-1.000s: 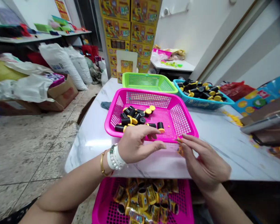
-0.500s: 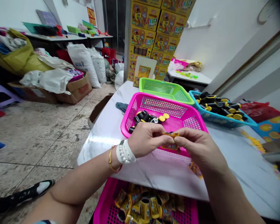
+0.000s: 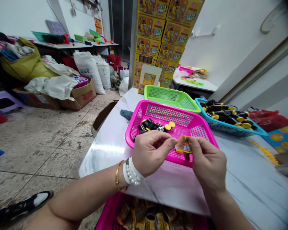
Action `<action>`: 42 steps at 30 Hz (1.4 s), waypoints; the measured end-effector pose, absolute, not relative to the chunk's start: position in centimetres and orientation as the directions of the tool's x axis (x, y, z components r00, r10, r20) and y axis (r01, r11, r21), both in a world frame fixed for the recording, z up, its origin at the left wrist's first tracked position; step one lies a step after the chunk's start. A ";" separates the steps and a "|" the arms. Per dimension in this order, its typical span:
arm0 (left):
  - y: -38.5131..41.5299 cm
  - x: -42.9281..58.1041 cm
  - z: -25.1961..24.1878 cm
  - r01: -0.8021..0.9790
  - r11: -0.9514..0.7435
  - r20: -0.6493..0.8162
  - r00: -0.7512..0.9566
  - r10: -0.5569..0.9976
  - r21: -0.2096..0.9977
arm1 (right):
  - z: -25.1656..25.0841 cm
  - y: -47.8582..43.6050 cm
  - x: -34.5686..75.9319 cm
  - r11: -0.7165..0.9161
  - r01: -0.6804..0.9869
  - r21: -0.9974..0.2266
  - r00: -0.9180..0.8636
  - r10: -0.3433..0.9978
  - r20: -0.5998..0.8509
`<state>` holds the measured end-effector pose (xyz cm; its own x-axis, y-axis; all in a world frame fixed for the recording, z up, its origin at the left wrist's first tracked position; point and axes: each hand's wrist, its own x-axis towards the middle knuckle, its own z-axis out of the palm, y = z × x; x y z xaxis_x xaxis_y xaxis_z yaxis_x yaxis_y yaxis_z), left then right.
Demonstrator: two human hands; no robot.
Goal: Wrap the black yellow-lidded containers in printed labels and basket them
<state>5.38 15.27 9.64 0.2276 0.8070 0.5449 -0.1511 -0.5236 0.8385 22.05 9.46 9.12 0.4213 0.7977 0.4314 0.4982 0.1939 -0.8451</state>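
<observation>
Over the near side of the pink basket (image 3: 194, 119), my right hand (image 3: 207, 163) pinches a small yellow-orange printed plastic sleeve (image 3: 183, 145) between thumb and fingers. The sleeve looks flat and crumpled. My left hand (image 3: 150, 151) is closed, with thumb and forefinger pinched at the sleeve's left edge. Black cups with yellow lids (image 3: 148, 124) lie in the left part of this basket, partly behind my left hand. Below the table edge, a second pink basket (image 3: 108, 209) holds many cups wrapped in yellow printed sleeves (image 3: 150, 221).
Behind the pink basket stands a green basket (image 3: 169, 94). A blue basket (image 3: 232, 129) full of black and yellow cups is at the right. Stacked yellow boxes (image 3: 150, 27) rise at the back. Yellow pieces (image 3: 264, 150) lie on the table's right side. White sacks (image 3: 87, 68) stand on the floor left.
My hands have drawn slightly apart, and the sleeve now shows more of its printed face in my right hand. The view has tilted up a little.
</observation>
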 end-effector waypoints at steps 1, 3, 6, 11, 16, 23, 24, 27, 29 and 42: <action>15.2 5.3 9.7 -0.155 -0.537 0.559 0.204 0.804 0.829 | 9.1 9.4 22.0 0.212 0.548 -0.809 0.406 0.778 0.479; 15.1 5.2 9.8 -0.148 -0.553 0.572 0.150 0.807 0.820 | 8.8 9.3 22.0 0.242 0.623 -0.744 0.368 0.749 0.551; 15.0 5.2 9.9 -0.106 -0.563 0.573 0.142 0.808 0.820 | 8.3 9.2 22.0 0.257 0.678 -0.688 0.340 0.721 0.604; 15.1 5.6 9.4 -0.071 -0.597 0.596 0.222 0.772 0.799 | 8.2 9.2 21.4 0.333 0.745 -0.578 0.198 0.717 0.669; 15.4 5.4 9.8 -0.236 -0.357 0.391 0.119 0.912 0.904 | 9.2 9.6 21.9 0.298 0.804 -0.514 0.207 0.672 0.711; 15.1 5.5 9.6 -0.092 -0.475 0.483 0.237 0.843 0.875 | 9.0 9.7 21.7 0.320 0.774 -0.546 0.222 0.671 0.707; 15.2 5.6 9.5 -0.092 -0.461 0.469 0.246 0.848 0.882 | 9.0 9.7 21.5 0.327 0.776 -0.539 0.207 0.676 0.708; 15.5 5.7 9.4 -0.145 -0.353 0.380 0.270 0.884 0.924 | 9.2 9.8 21.3 0.337 0.781 -0.526 0.178 0.687 0.705; 15.7 5.7 9.5 -0.215 -0.266 0.318 0.260 0.912 0.940 | 9.4 9.9 21.6 0.327 0.781 -0.533 0.198 0.679 0.707; 16.4 5.0 10.8 -0.317 -0.011 0.149 0.414 0.898 0.949 | 10.8 11.2 24.2 0.348 0.742 -0.573 -0.052 0.882 0.469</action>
<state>5.03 16.45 10.82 0.4143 0.8979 0.1489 -0.3165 -0.0112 0.9485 24.22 11.22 10.83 -0.0521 0.8819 0.4686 0.7422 0.3481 -0.5727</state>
